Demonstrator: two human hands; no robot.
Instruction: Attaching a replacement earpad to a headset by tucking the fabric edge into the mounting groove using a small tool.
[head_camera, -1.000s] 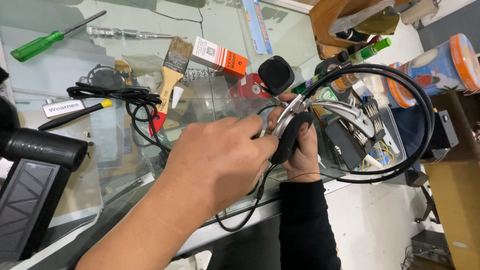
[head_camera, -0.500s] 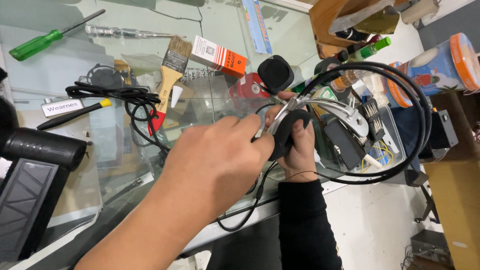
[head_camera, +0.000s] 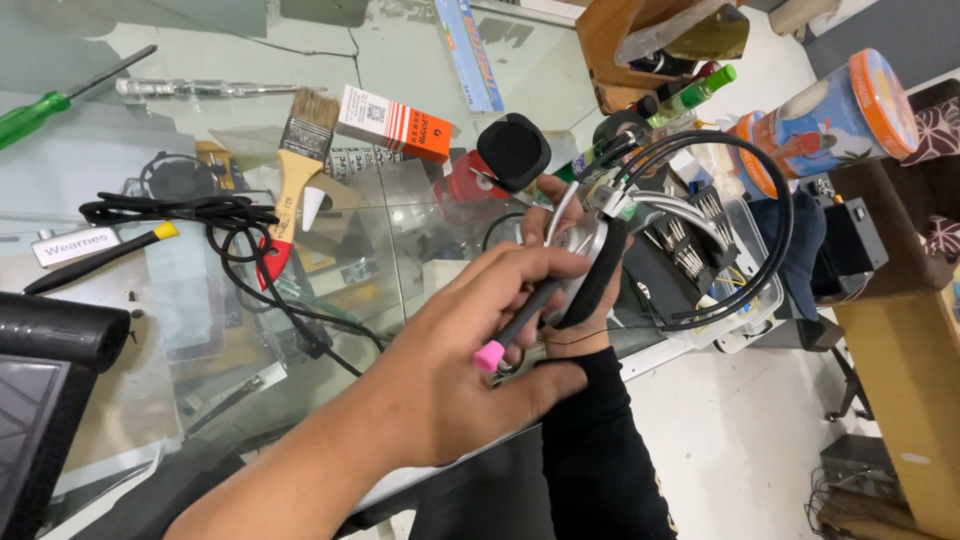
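The headset (head_camera: 600, 262) sits over the glass counter (head_camera: 400, 60) edge, my right hand (head_camera: 560, 300) grasping its earcup while my left hand (head_camera: 470, 370) pinches a pink-tipped tool (head_camera: 520, 330) against it; next, I think, careful prying.

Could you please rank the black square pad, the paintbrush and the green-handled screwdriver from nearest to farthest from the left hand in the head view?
Measured from the left hand:
1. Black square pad, just above the hands.
2. Paintbrush, up and to the left on the glass.
3. Green-handled screwdriver, far left edge.
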